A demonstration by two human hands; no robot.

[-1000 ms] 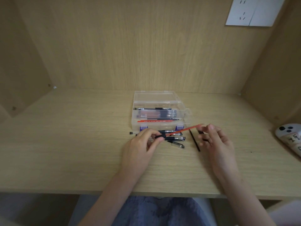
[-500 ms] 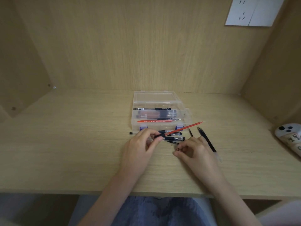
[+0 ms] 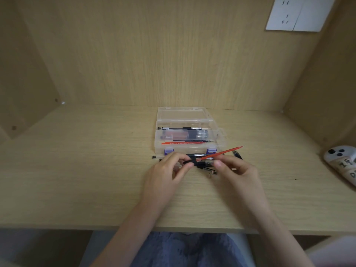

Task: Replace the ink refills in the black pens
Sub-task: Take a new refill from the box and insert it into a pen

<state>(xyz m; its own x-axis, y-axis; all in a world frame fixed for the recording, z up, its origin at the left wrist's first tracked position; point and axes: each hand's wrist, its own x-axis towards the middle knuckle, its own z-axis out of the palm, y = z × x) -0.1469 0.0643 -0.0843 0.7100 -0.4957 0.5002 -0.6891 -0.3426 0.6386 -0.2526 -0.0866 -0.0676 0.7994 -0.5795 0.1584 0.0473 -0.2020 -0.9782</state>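
Observation:
My left hand pinches a black pen barrel just above the desk. A red refill sticks out of the barrel, pointing up and to the right. My right hand is curled just right of the barrel, its fingertips pinched right under the refill. Whether it holds a small part is hidden. More black pens lie on the desk under my hands, and another black pen lies behind my right hand. A clear plastic box stands open behind them, holding pens, a red refill and a black refill.
A small loose piece lies on the desk between my hands. A white device rests at the right edge of the desk. A wall socket sits on the back panel at the upper right. Wooden side walls enclose the desk.
My right hand left a black pen on the desk at the right, dipped to the pens in front of the box, then rose to the red refill. The left hand stayed put.

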